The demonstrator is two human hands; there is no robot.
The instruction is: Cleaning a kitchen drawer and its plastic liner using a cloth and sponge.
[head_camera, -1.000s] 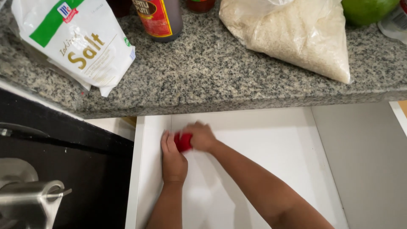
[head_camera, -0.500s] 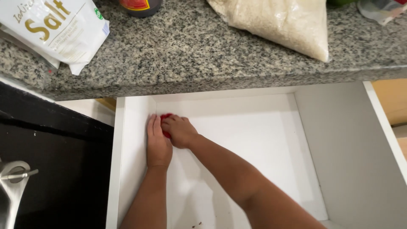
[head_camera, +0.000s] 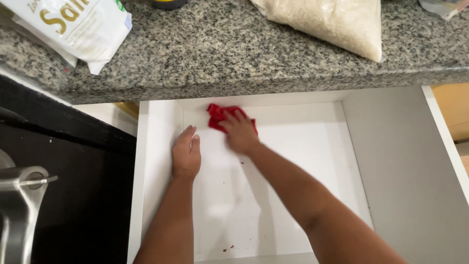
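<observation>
Wiping: white drawer [head_camera: 161,146] pulled out under the granite counter [head_camera: 234,54].
Right hand [head_camera: 240,133]: grip pressing red cloth [head_camera: 218,115] at 12 o'clock.
Left hand [head_camera: 186,155]: flat, released, 9 o'clock.
Left: crumbs [head_camera: 228,248] at 6 o'clock.

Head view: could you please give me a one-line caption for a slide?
Right hand presses a red cloth inside an open white drawer; left hand rests flat.

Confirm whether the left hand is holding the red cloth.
No: the left hand lies flat on the drawer floor, while the right hand presses the red cloth.
</observation>
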